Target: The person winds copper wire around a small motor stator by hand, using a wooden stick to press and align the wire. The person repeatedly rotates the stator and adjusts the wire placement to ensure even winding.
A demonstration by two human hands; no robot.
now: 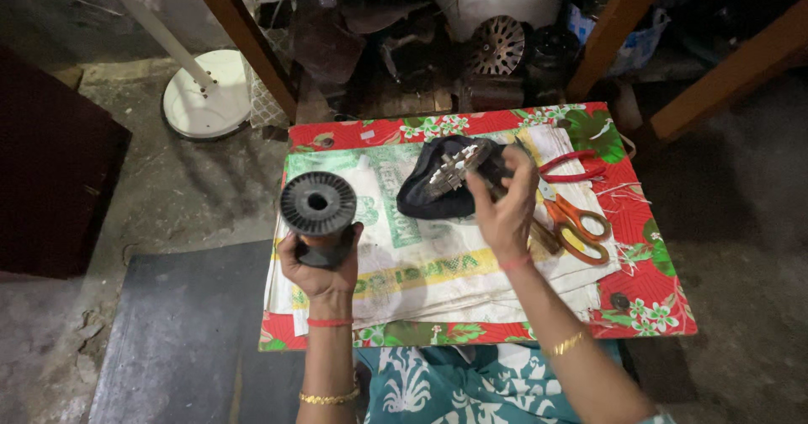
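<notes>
Head view: left hand grips black spool.

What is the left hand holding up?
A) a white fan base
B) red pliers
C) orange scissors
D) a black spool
D: the left hand grips a black spool upright, while the orange scissors and red pliers lie on the white sack.

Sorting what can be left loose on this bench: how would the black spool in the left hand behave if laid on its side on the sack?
The black spool has round flanges, so on its side it would probably roll. The sack looks soft and wrinkled, which may slow it. It looks empty, so likely light; the left hand holds it by the barrel.
</notes>
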